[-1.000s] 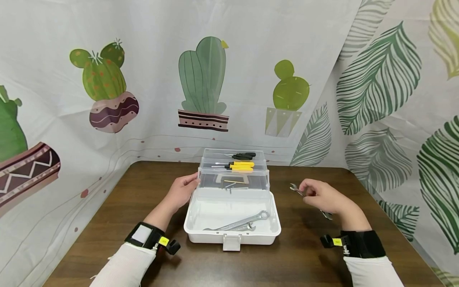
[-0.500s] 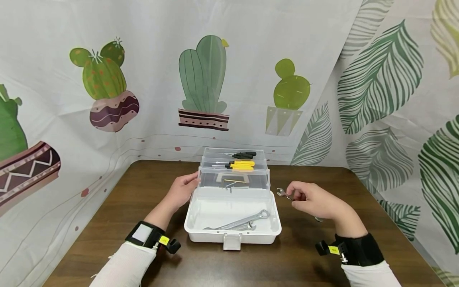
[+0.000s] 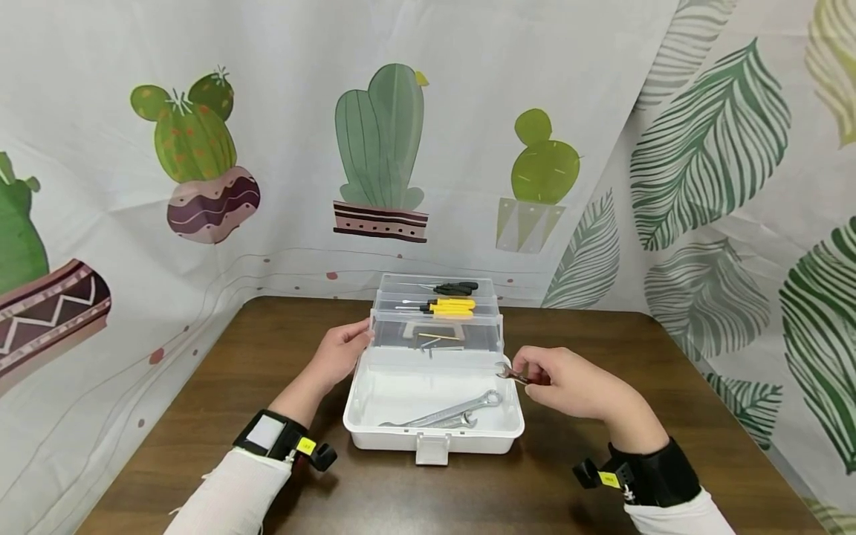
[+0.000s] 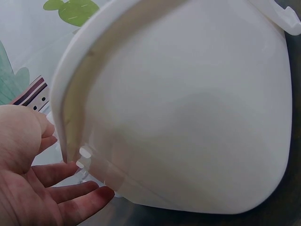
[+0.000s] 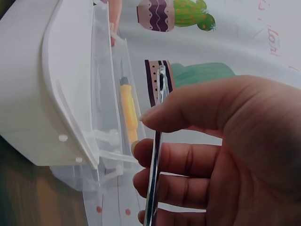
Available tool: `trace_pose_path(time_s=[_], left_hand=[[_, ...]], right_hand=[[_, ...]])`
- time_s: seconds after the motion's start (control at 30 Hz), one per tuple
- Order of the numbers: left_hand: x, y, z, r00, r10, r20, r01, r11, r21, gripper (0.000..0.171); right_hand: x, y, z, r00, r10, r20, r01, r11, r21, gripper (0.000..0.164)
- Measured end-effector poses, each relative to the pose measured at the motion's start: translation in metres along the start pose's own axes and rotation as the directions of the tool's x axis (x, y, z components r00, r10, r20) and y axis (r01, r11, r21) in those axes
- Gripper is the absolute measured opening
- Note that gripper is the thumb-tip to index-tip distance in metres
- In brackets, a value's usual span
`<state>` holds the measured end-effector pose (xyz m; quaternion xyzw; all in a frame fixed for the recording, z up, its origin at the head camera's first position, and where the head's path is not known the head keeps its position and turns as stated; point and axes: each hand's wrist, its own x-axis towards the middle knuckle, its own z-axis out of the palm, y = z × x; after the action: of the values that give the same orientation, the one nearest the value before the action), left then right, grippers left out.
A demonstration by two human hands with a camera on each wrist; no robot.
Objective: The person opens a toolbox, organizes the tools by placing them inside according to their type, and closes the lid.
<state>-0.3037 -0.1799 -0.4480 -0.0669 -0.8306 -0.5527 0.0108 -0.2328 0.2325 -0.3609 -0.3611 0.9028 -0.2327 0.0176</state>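
A white toolbox stands open on the table, its clear tiered trays raised at the back. My left hand holds the left edge of the lowest tray near the back corner; in the left wrist view its fingers reach the white side wall. My right hand grips a shiny open-end wrench between thumb and fingers. The wrench's jaw end overlaps the box's right back rim in the head view. Two silver wrenches lie on the box floor.
Yellow-handled screwdrivers and black-handled tools lie in the upper trays. The lowest tray holds several small hex keys and rods. A latch hangs at the box front. A printed cloth rises behind the wooden table.
My right hand has carried the wrench left from the right side of the table to the box's right rim. My left hand has stayed in place.
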Motion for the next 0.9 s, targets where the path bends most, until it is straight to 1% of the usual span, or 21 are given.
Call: trace_pose_path(time_s=[0.13,0.33,0.47,0.53,0.67,0.83,0.9], left_hand=[[-0.001,0.0,0.0,1.0,-0.003,0.003,0.003,1.0,-0.013,0.046],[-0.001,0.0,-0.001,1.0,-0.009,0.008,0.01,0.999,-0.04,0.046],[-0.001,0.001,-0.001,1.0,-0.027,0.009,0.027,0.998,-0.052,0.046],[-0.001,0.001,-0.001,0.999,-0.033,0.01,0.034,0.998,-0.06,0.046],[-0.002,0.001,-0.001,1.0,-0.027,0.016,0.027,0.998,-0.056,0.046],[-0.002,0.002,-0.001,0.999,-0.032,0.015,0.033,0.998,-0.05,0.047],[-0.003,0.003,-0.001,0.999,-0.039,0.013,0.039,0.998,-0.046,0.047]], right_hand=[[0.002,-0.004,0.001,1.0,-0.008,0.0,0.008,1.0,-0.017,0.023],[0.01,-0.015,0.001,0.999,-0.04,0.004,0.04,0.998,-0.044,0.023],[0.018,-0.026,0.0,0.998,-0.058,0.033,0.06,0.996,-0.062,0.022],[0.024,-0.032,-0.001,0.996,-0.069,0.059,0.073,0.995,-0.064,0.022],[0.039,-0.047,-0.004,0.987,-0.089,0.133,0.1,0.992,-0.081,0.025],[0.064,-0.064,-0.004,0.964,-0.105,0.245,0.149,0.975,-0.168,0.028],[0.073,-0.07,-0.002,0.953,-0.099,0.288,0.162,0.966,-0.202,0.028]])
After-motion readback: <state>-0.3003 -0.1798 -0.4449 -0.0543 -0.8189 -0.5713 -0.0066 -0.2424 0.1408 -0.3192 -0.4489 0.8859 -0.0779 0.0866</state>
